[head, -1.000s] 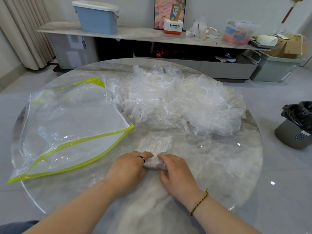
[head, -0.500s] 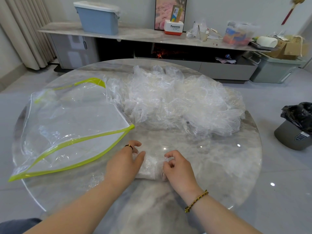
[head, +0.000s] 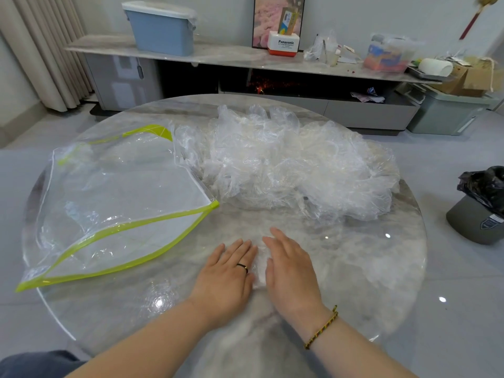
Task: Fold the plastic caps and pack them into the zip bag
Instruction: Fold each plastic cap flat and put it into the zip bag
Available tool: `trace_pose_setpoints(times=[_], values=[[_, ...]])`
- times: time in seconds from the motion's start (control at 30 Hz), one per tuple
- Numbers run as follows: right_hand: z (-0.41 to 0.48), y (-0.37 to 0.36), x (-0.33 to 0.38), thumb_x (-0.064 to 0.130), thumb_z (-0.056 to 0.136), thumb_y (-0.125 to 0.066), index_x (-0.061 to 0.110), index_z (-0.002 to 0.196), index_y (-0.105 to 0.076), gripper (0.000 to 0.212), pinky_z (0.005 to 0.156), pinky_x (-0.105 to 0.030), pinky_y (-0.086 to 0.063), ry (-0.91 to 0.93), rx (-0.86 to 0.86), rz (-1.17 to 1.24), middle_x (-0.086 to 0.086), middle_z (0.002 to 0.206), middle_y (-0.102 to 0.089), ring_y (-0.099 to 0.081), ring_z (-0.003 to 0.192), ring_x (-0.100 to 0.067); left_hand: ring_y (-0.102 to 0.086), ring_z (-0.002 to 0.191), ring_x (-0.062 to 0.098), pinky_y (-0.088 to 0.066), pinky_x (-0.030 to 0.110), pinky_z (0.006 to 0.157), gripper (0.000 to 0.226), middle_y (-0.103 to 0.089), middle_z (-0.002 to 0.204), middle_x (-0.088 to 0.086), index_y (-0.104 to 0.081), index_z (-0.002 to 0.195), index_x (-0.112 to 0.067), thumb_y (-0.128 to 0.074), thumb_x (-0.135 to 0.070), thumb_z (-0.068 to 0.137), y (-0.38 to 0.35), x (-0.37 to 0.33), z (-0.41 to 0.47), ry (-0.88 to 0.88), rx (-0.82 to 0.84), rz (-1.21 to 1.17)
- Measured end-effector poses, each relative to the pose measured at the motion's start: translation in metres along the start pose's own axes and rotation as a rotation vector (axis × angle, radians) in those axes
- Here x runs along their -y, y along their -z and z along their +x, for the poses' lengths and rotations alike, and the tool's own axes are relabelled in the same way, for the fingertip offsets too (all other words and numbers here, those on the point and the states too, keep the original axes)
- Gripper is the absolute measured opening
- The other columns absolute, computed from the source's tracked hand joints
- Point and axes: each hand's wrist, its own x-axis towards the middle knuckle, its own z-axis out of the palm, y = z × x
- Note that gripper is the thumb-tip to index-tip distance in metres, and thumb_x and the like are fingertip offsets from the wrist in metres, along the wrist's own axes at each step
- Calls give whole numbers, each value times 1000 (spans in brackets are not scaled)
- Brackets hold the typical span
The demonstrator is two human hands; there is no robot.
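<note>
Two flat, straight-fingered grips, left grip [head: 226, 274] and right grip [head: 291, 271], press one folded cap [head: 260, 264] onto the table [head: 360, 271].

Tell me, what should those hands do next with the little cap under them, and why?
Probably pinch the folded cap and slide it left into the zip bag. The left hand and right hand lie flat on it, so it looks pressed compact, and the bag's green-edged mouth seems to gape toward them. The pile of loose caps waits behind.
</note>
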Motion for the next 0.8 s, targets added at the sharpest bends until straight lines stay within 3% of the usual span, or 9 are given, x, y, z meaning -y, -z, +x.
trace_pose_setpoints(times=[0.1,0.2,0.27,0.37,0.47,0.57,0.67,0.7,0.8], values=[[-2,-8,2,28,69,-32,17,88,-74,47,71,-29,-56,54,226,-82,2,100,-71,-69,89,-11,11,142,7,15,26,110,54,10,155,-6,4,148,-16,-10,-32,99,-2,-2,8,18,2,24],[-3,-8,-3,31,73,-26,13,100,-72,57,87,-28,-49,33,268,-157,-2,113,-67,-65,102,-12,16,141,8,16,28,111,53,15,155,-2,10,147,-16,-5,-32,99,-1,-4,11,61,30,52],[2,-7,-4,38,73,-7,5,128,-53,79,109,-32,-25,-11,347,-156,-7,140,-45,-44,129,-18,17,141,8,16,28,111,53,16,155,-2,10,147,-16,-5,-33,99,0,-4,11,69,48,59],[3,-9,-4,35,75,-19,10,112,-67,65,98,-34,-42,-64,310,-175,-4,125,-60,-58,114,-16,16,141,8,15,29,111,54,16,155,-2,10,147,-16,-14,-30,101,2,-5,10,73,71,55],[3,-11,-2,36,76,-13,3,123,-58,73,103,-43,-21,-39,317,-156,-11,135,-49,-49,124,-27,14,142,7,14,27,112,54,13,155,-3,7,148,-17,-17,-30,101,4,-5,11,68,84,16],[3,-11,-7,45,63,9,11,144,-27,95,107,-28,7,50,320,-135,-6,154,-17,-14,143,-20,-7,142,6,-1,18,111,54,-10,156,-6,-14,148,-19,-32,-30,99,10,2,17,80,9,-114],[4,-8,-10,40,83,-20,11,136,-41,63,111,-28,-19,33,122,-5,-6,140,-43,-37,133,-19,-31,133,11,-22,16,105,51,-38,144,-4,-34,141,-19,-49,-27,92,17,10,20,153,-55,-254],[4,-6,-11,32,90,-34,14,137,-39,50,109,-25,-22,8,125,8,-1,138,-45,-38,130,-16,-35,130,13,-26,18,104,51,-42,141,-3,-38,139,-19,-52,-26,90,17,12,20,177,-46,-270],[6,-1,-15,27,95,-43,22,141,-27,50,106,-22,-19,-59,212,99,8,138,-40,-30,130,-12,-47,120,15,-37,20,95,47,-50,130,-1,-47,131,-18,-58,-24,86,18,13,19,268,5,-318]])
